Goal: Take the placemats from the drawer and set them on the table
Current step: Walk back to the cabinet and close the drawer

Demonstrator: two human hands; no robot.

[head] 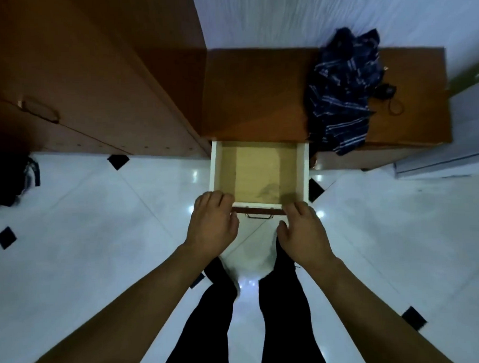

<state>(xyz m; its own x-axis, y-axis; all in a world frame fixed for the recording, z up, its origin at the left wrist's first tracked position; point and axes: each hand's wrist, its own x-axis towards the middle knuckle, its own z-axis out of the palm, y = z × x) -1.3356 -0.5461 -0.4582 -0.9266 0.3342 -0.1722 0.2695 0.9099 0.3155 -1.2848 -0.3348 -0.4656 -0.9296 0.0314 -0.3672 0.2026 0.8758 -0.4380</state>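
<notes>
Fingers (214, 197) of my left hand (211, 226) and right hand (301, 233) curl loosely over the drawer (258, 177) front, gripping nothing; it looks empty, and shoving could pinch them.

— What does the drawer (260, 175) look like?
— A shallow box with white side walls, a tan wooden floor and a dark brown front carrying a small metal handle (258, 215).
— Its state?
— Pulled well out from the low brown cabinet, over the pale tiled floor. Only the bare bottom shows inside.
</notes>
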